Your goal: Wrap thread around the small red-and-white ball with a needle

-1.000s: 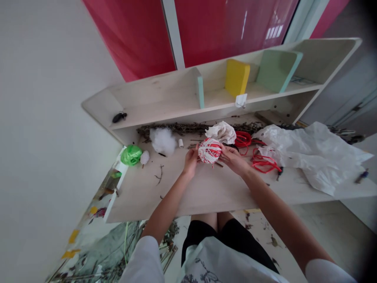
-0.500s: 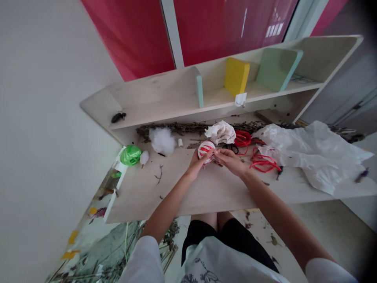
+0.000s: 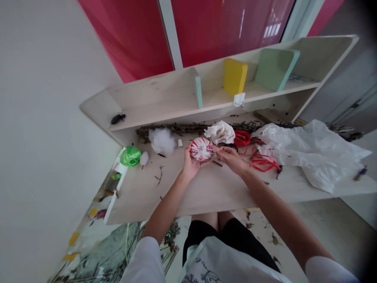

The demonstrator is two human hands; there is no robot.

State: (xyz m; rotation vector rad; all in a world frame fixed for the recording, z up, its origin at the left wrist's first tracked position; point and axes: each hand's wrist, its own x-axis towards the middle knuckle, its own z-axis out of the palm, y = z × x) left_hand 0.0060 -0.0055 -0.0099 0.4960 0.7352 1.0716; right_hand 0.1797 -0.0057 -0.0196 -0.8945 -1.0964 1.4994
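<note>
A round ball wound with red and white strands (image 3: 202, 149) is held above the desk. My left hand (image 3: 191, 164) cups it from the left and below, fingers wrapped round it. At the ball's right side, my right hand (image 3: 230, 158) has its fingertips pinched together; what they pinch is too small to make out. Behind the ball lies a crumpled whitish paper (image 3: 220, 132). Red cord (image 3: 264, 161) lies in loops to the right, beside a translucent plastic bag (image 3: 318, 153).
White fluff (image 3: 161, 141), a small white spool (image 3: 180, 143) and a green ball (image 3: 130, 156) lie on the left of the desk (image 3: 141, 204). Dry twigs (image 3: 185, 127) run along the back. A shelf with coloured dividers (image 3: 235, 76) stands behind.
The ball has been turned, showing a wider face with crossing white strands, and sits slightly further left. My left hand has opened out beneath it, while my right hand stays near its right side.
</note>
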